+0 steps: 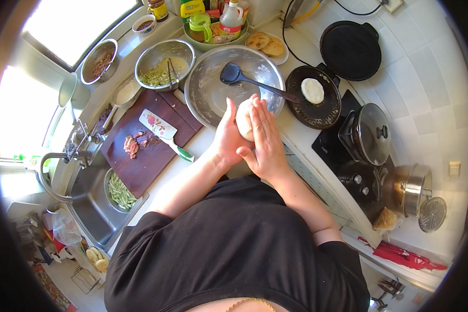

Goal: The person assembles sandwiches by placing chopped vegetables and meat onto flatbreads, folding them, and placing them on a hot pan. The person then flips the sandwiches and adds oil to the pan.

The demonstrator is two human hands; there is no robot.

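Observation:
A ball of pale dough (245,120) is pressed between my two palms, above the near rim of a large steel basin (202,84). My left hand (232,138) supports its left side, and my right hand (265,136) lies flat against its right side with the fingers together. Across the basin rests a dark spatula (231,73), its handle reaching over an open electric griddle (296,113). One round white dough cake (312,91) lies on that griddle. Beyond the basin, a plate holds browned flatbreads (273,46).
A cleaver (160,124) and chopped meat (131,146) lie on a wooden board (140,171) at left. Behind it stands a steel bowl of chopped greens with chopsticks (156,76). Green beans (120,193) sit by the sink (97,222). At right, a glass-lidded pan (374,134) stands on the stove.

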